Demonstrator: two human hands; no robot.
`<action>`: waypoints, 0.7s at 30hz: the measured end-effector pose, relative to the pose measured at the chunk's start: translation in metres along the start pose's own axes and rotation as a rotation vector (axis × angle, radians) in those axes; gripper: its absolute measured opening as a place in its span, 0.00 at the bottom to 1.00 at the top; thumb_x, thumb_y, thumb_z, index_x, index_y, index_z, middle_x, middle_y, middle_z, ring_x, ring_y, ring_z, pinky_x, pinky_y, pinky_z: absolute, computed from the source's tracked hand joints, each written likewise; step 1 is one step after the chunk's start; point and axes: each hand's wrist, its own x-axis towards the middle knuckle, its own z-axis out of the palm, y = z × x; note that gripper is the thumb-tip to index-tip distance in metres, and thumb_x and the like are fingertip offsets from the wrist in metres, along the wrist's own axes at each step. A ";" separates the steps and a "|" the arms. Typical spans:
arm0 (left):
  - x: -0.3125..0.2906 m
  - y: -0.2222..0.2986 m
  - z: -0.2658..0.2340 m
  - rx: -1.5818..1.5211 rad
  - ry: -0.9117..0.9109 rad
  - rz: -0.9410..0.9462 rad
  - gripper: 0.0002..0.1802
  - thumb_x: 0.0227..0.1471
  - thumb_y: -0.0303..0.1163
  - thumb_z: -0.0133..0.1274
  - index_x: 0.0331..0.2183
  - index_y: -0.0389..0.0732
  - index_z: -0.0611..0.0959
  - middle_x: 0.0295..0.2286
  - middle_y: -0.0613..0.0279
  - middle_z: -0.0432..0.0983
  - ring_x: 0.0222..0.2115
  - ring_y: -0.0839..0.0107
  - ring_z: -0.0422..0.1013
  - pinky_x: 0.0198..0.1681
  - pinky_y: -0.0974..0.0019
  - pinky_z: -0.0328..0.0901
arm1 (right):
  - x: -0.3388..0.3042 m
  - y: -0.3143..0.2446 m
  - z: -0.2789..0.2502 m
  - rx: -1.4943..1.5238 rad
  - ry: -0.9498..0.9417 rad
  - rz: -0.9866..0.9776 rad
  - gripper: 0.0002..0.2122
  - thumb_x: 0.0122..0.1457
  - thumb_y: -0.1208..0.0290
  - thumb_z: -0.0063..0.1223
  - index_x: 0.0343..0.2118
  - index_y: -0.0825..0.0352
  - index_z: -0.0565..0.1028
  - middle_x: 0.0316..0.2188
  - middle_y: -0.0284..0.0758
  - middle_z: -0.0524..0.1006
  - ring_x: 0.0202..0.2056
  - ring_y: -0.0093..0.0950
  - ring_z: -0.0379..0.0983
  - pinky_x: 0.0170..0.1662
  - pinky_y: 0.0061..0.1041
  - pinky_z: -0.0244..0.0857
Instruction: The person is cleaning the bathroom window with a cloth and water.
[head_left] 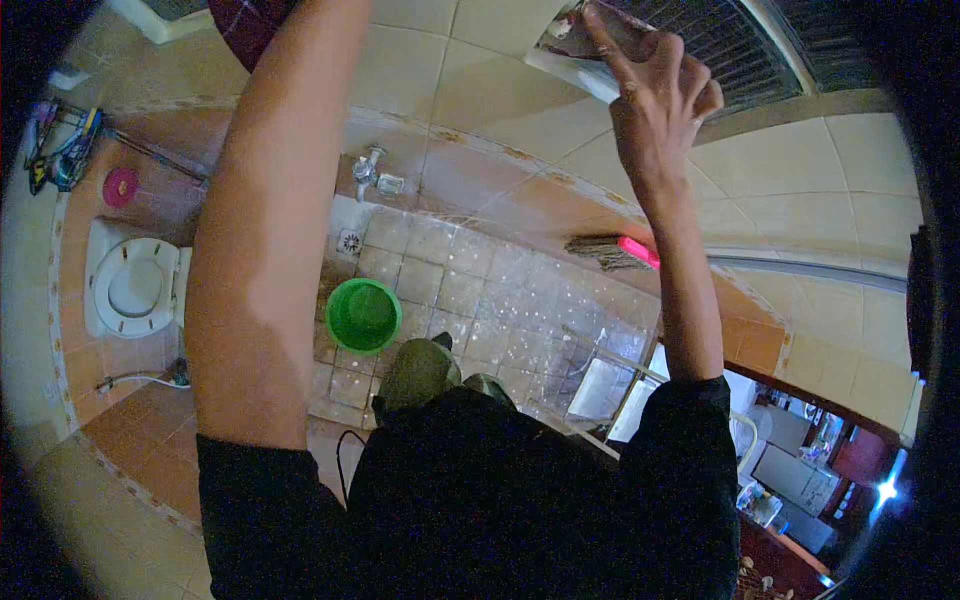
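Observation:
My left forearm [275, 200] reaches up past the top edge, and that hand is out of the picture. Beside it at the top hangs a dark maroon fabric [248, 30] with thin pale lines. My right hand [655, 95] is raised at the lower corner of a louvred window [710, 45]. Its index finger stretches toward the frame corner, while the other fingers are bent with their tips hidden. Under and between these fingers shows a thin, dark brownish piece [632, 38] with a reddish edge, perhaps cloth; I cannot tell for sure.
Below stands a green bucket [364, 316] on the wet tiled floor [470, 290], near a drain [349, 242] and a wall tap [366, 172]. A toilet [135, 288] is at left. A pink-handled broom [638, 252] leans right. Beyond the doorway is a cluttered room [800, 475].

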 end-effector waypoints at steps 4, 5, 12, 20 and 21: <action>0.005 -0.010 0.005 0.770 0.307 0.819 0.15 0.55 0.28 0.52 0.44 0.33 0.73 0.27 0.45 0.67 0.25 0.54 0.65 0.24 0.55 0.61 | -0.026 -0.016 0.035 0.001 0.036 0.052 0.35 0.49 0.78 0.52 0.57 0.29 0.69 0.48 0.25 0.68 0.48 0.33 0.62 0.51 0.42 0.49; 0.005 -0.012 0.002 0.786 0.309 0.818 0.15 0.55 0.28 0.52 0.44 0.33 0.73 0.27 0.45 0.67 0.25 0.54 0.65 0.24 0.55 0.61 | -0.019 -0.013 0.032 0.006 0.041 0.039 0.35 0.49 0.78 0.52 0.57 0.29 0.69 0.48 0.25 0.68 0.48 0.33 0.62 0.51 0.42 0.49; -0.003 0.030 -0.010 0.452 -0.080 0.348 0.19 0.49 0.19 0.52 0.46 0.35 0.74 0.29 0.42 0.67 0.27 0.52 0.66 0.25 0.53 0.63 | -0.003 0.001 0.018 0.107 0.180 -0.072 0.27 0.50 0.72 0.55 0.55 0.42 0.73 0.41 0.27 0.73 0.41 0.29 0.69 0.43 0.35 0.60; -0.001 -0.014 0.003 0.259 -0.156 0.235 0.19 0.50 0.20 0.52 0.47 0.35 0.73 0.31 0.40 0.68 0.30 0.51 0.67 0.29 0.53 0.65 | -0.009 -0.021 0.029 0.397 0.254 0.103 0.28 0.47 0.75 0.60 0.53 0.41 0.76 0.26 0.27 0.70 0.32 0.29 0.65 0.39 0.32 0.59; 0.002 -0.020 0.001 0.506 0.010 0.469 0.20 0.50 0.20 0.52 0.47 0.35 0.73 0.31 0.40 0.68 0.30 0.51 0.68 0.29 0.53 0.66 | -0.005 -0.021 0.025 0.387 0.226 0.063 0.28 0.47 0.75 0.60 0.53 0.41 0.76 0.26 0.27 0.69 0.32 0.29 0.65 0.39 0.32 0.59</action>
